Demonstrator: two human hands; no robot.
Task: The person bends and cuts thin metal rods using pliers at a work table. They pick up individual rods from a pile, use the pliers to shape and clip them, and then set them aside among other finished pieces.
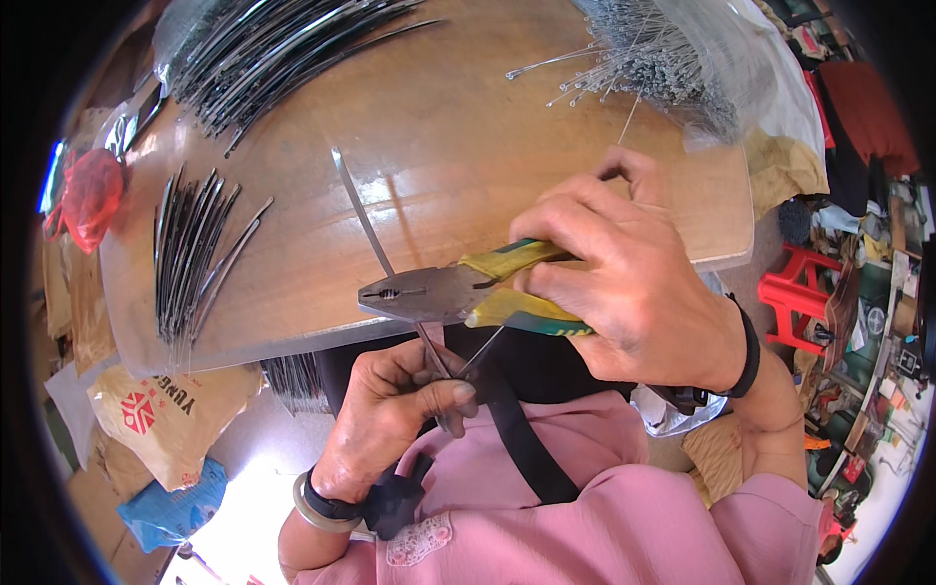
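Observation:
My right hand (629, 288) is wrapped round the handles of combination pliers (424, 294) with yellow and green grips, above the table's near edge. Their jaws point left and look closed or nearly so. Low in front of the table edge, my left hand (390, 409) pinches a long dark metal strip (363, 212). This strip slants away over the tabletop, passing behind the pliers' head. A thin metal wire (485, 349) runs from the left fingers up toward the pliers' handles. Whether the jaws touch the strip, I cannot tell.
On the wooden table (439, 127) lie a large bundle of dark strips (283, 58), a smaller bundle (195, 253) at left, and looped wires (653, 73) at far right. A red plastic bag (93, 200) hangs left; a red stool (799, 297) stands right.

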